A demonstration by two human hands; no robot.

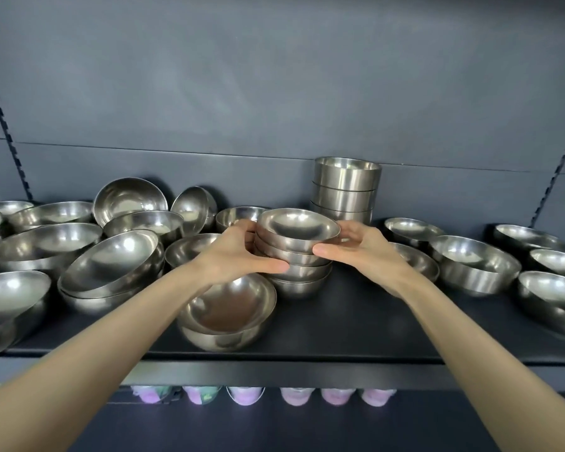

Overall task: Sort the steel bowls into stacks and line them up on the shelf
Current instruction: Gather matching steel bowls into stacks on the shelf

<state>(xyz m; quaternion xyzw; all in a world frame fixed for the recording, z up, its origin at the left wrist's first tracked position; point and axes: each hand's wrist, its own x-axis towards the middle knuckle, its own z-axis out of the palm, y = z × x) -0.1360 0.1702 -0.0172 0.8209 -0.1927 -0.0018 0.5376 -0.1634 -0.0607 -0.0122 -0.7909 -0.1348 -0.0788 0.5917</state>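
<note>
A stack of several small steel bowls (296,243) stands at the middle of the dark shelf (356,321). My left hand (238,252) grips its left side, thumb on a lower bowl. My right hand (362,246) grips the right side, thumb under the top bowl's rim. Behind the stack rises a tall stack of straight-walled bowls (346,187). Just in front of my left wrist lie two nested wider bowls (229,311).
Loose and tilted bowls (111,265) crowd the shelf's left half. More single bowls, one of them large (473,265), sit on the right. The shelf's front edge (274,373) runs below my arms, with pink-topped items (245,394) on the level beneath.
</note>
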